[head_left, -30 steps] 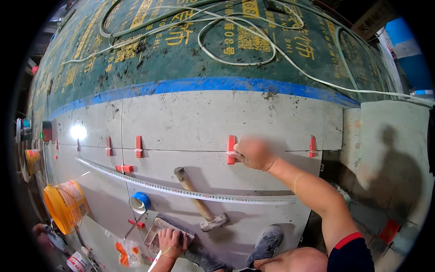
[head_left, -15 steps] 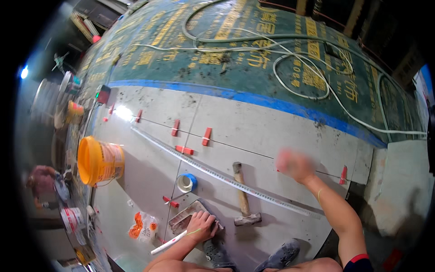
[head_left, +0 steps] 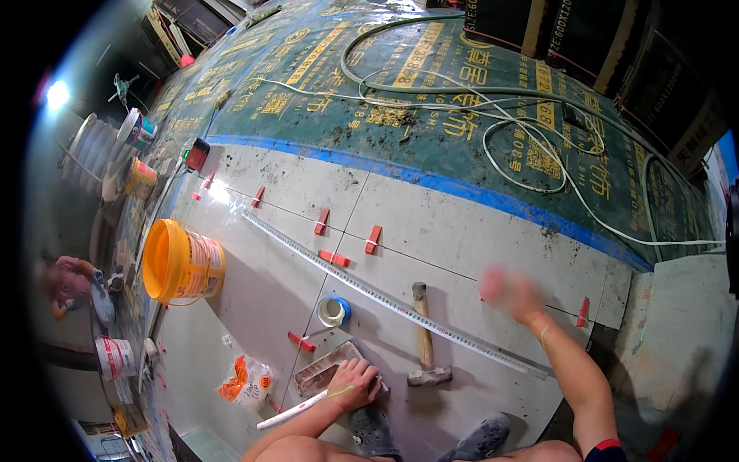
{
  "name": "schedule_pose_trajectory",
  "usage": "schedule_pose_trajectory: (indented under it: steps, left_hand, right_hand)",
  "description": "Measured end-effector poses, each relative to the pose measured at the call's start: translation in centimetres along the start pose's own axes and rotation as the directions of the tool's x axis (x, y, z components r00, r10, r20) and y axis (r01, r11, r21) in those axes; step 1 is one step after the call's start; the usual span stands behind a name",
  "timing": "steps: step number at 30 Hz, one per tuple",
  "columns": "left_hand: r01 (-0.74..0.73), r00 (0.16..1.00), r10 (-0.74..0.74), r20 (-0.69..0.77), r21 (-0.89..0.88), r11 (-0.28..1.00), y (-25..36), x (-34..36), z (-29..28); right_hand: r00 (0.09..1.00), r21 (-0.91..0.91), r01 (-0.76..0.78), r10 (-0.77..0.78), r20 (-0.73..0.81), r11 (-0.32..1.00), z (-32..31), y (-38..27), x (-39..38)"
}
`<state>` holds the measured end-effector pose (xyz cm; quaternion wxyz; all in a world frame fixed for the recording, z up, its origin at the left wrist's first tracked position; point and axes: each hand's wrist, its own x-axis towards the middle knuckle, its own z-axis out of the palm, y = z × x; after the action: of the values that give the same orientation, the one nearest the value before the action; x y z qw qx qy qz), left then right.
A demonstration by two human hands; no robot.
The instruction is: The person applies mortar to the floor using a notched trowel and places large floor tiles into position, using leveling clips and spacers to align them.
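Note:
At the lower middle my left hand (head_left: 356, 383) is closed, with a white stick (head_left: 296, 410) running under the wrist and its end showing past the fingers. Touching or right behind that hand lies a dirty grey rectangular block-like tool (head_left: 327, 368). Out to the right, my right hand (head_left: 525, 299) is smeared by motion over the tile joint, close to the floor. A pinkish-red blur (head_left: 497, 283) shows at its fingers; its kind cannot be made out. Between the hands lies a wooden-handled hammer (head_left: 424, 339), head toward me. A measuring tape (head_left: 385, 300) stretches diagonally across the tiles.
Red wedges (head_left: 372, 239) sit along the tile joints. A blue tape roll (head_left: 334, 311), a bag of clips (head_left: 245, 383) and a yellow bucket (head_left: 183, 262) stand left. Cables (head_left: 531, 123) loop over the green floor sheet (head_left: 308, 115). Another person (head_left: 73, 281) is far left.
The whole view has shifted, so the floor things appear slightly to the right. My right hand stays over the same joint, still blurred. My left hand keeps its place beside the block-like tool.

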<state>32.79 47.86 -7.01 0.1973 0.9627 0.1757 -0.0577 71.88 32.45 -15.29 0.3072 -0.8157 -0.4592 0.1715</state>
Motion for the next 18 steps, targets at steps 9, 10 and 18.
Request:
schedule_pose_trajectory:
  steps: [9, 10, 18]
  left_hand:
    - [0.008, 1.0, -0.008, -0.016, -0.008, 1.0, -0.4, 0.0, 0.5]
    - [0.008, 1.0, -0.008, -0.017, -0.012, 1.0, -0.4, 0.1, 0.5]
    - [0.021, 0.999, -0.021, 0.042, -0.017, 1.0, -0.6, 0.8, 0.4]
  right_hand:
    - [0.992, -0.133, 0.04, -0.055, -0.11, 0.99, -0.1, -1.0, -0.2]
    - [0.992, -0.154, 0.02, -0.039, -0.124, 0.988, -0.1, -1.2, -0.1]
    - [0.979, -0.187, -0.007, -0.031, -0.199, 0.982, 0.2, -1.4, 0.3]
